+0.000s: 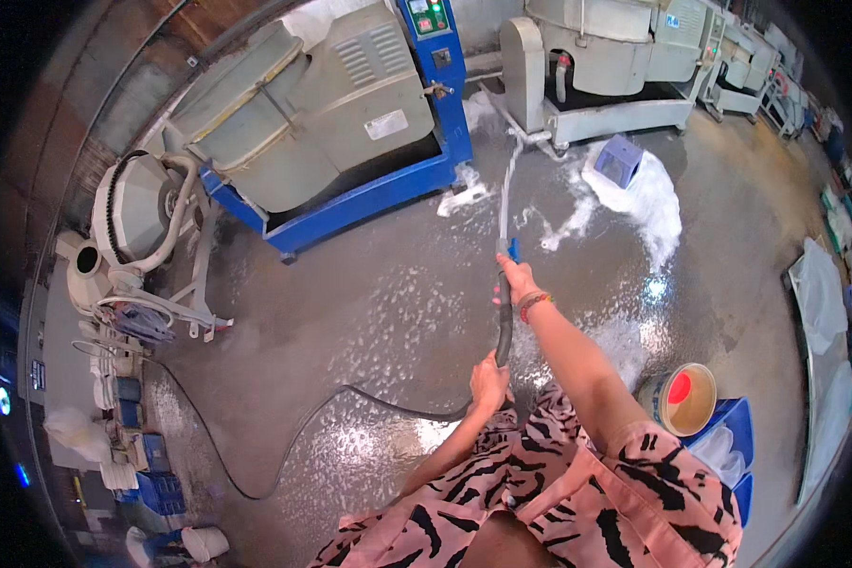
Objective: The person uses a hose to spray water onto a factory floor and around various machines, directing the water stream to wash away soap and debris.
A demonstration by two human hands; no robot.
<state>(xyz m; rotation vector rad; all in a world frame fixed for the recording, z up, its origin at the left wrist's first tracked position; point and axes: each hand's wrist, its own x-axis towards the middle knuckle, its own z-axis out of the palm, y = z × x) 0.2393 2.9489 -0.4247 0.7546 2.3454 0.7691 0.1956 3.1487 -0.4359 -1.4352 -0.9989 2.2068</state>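
Note:
A dark hose (505, 327) runs up from my lap, with water jetting from its front end toward the foot of the grey machine at the back. Farther forward, my right hand (517, 280) is wrapped round the hose just behind a small blue valve lever (513, 249). Closer to my body, my left hand (489, 382) is closed round the same hose, which trails off to the left across the floor. White foam (655, 213) lies in a thick patch on the wet floor, and a purple-blue crate (618, 162) sits in it.
A large mixing machine on a blue frame (369, 204) stands ahead left, a grey tub machine (596, 57) beyond. Left is a tilted drum mixer (142, 208). A round bucket (680, 398) and blue bin (729, 426) stand near right; wrapped panels (819, 312) line the right side.

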